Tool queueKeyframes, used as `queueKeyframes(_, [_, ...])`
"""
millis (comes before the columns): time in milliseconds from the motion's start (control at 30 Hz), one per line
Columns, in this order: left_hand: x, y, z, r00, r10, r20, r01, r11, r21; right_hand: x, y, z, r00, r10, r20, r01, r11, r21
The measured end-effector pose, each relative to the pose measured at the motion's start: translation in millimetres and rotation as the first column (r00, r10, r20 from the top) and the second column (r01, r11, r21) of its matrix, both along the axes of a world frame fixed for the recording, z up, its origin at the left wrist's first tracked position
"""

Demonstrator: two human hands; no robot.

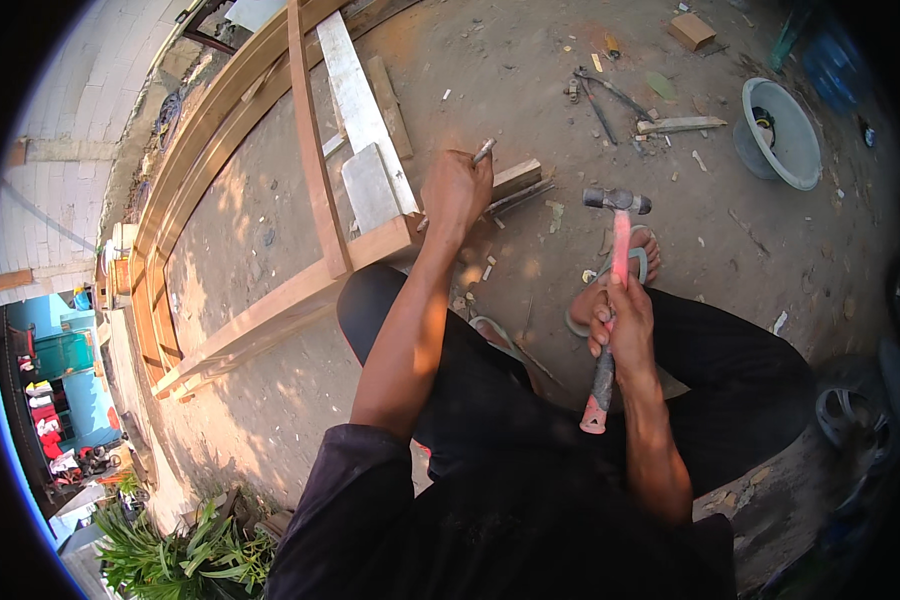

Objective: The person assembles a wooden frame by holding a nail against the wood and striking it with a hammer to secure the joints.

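My left hand (454,195) is closed in a fist round a chisel-like metal rod (484,151). The rod's upper end pokes out above the fist, and its lower end comes down beside the end of a wooden beam (280,297); whether they touch I cannot tell. In my right hand (627,325) is a hammer (622,245) with a pink handle and a darker grip, its metal head raised over the ground near my foot. The beam belongs to a long wooden frame whose far rails (232,85) curve away at the upper left.
A white-painted board (355,95) and a grey flat piece (370,190) lie by the frame. Pincers (615,95), a wood scrap (682,125), a pale tub (790,150) and a small brown block (691,31) are on the dirt. Green plants (185,545) grow at lower left.
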State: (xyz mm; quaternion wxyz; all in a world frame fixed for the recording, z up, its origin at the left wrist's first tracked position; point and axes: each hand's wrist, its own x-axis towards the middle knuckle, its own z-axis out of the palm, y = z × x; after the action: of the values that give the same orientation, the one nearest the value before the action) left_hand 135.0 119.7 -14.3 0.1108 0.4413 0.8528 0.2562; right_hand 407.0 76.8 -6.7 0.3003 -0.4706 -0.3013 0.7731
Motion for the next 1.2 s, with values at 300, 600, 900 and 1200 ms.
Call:
queueKeyframes(300, [15, -11, -5, 0.980, -0.155, -0.122, 0.142, 0.984, -0.108, -2, 31, 46, 0.991, -0.010, -0.130, 0.018, 0.998, 0.057])
queueKeyframes(600, [15, -8, -8, 0.982, -0.164, -0.095, 0.145, 0.974, -0.175, -28, 40, 37, 0.976, 0.201, 0.077, -0.212, 0.960, 0.183])
queueKeyframes(900, [12, -8, -13, 0.963, -0.226, -0.148, 0.196, 0.962, -0.192, -25, 55, 38, 0.817, -0.568, -0.099, 0.576, 0.811, 0.099])
queueKeyframes(1200, [10, -7, -12, 0.968, -0.187, -0.166, 0.153, 0.968, -0.199, -22, 43, 32, 0.981, -0.193, -0.022, 0.194, 0.973, 0.124])
